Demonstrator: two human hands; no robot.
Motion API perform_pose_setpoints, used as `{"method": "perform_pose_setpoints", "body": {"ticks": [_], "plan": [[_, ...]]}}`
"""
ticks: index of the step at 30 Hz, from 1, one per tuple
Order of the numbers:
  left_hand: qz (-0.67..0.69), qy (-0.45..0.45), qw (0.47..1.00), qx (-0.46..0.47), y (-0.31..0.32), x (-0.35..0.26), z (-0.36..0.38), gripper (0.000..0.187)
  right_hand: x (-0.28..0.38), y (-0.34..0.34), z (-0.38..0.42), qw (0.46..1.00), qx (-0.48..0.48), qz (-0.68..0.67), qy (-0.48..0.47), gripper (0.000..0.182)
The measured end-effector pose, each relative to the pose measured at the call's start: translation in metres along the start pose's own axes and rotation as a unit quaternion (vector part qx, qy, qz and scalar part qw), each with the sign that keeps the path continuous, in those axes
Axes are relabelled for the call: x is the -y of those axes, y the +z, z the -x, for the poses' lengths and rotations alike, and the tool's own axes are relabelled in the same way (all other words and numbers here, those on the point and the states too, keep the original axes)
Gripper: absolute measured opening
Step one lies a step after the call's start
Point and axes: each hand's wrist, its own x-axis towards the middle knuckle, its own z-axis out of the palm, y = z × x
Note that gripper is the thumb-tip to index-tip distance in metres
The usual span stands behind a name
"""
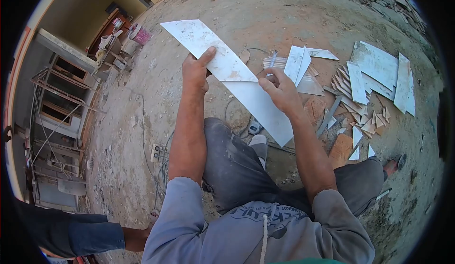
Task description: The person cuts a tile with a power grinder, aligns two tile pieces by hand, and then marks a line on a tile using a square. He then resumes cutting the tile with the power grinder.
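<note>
My left hand (196, 69) is closed on a dirt-marked white tile strip (213, 48) with slanted ends, its thumb on the top face. A second, cleaner white tile strip (263, 107) continues from its lower end; a straight seam shows between them, and how far they overlap is hidden. My right hand (280, 89) is at the right end of that seam, fingers curled and thumb against the tile edge. Both strips are raised above my knees, slanting down to the right.
Cut white tiles (377, 64) and several triangular offcuts (377, 121) lie on the ground at right, near a brick-like block (341, 150). A power socket (155, 153) with cables is by my left knee. Another person's leg (95, 233) is at lower left. A pink bucket (139, 34) stands farther back.
</note>
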Motion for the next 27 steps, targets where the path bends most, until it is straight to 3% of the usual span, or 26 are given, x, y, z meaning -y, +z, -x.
{"method": "perform_pose_setpoints", "body": {"ticks": [3, 5, 14, 27], "plan": [[0.024, 0.018, 0.999, -0.019, -0.004, -0.002, -0.001, 0.046, 0.011, 0.014, 0.009, 0.993, -0.032, 0.096, -0.053, 0.055], [0.031, 0.025, 0.999, -0.026, -0.004, -0.003, -0.001, 0.044, 0.01, 0.024, 0.012, 0.965, -0.077, 0.193, -0.159, 0.058], [0.069, 0.047, 0.996, -0.037, -0.015, -0.002, -0.006, 0.046, 0.004, -0.001, 0.001, 0.989, -0.069, 0.118, -0.059, 0.057], [0.061, 0.051, 0.996, -0.032, -0.008, -0.004, -0.002, 0.046, 0.009, 0.007, 0.007, 0.99, -0.047, 0.116, -0.072, 0.047]]}}
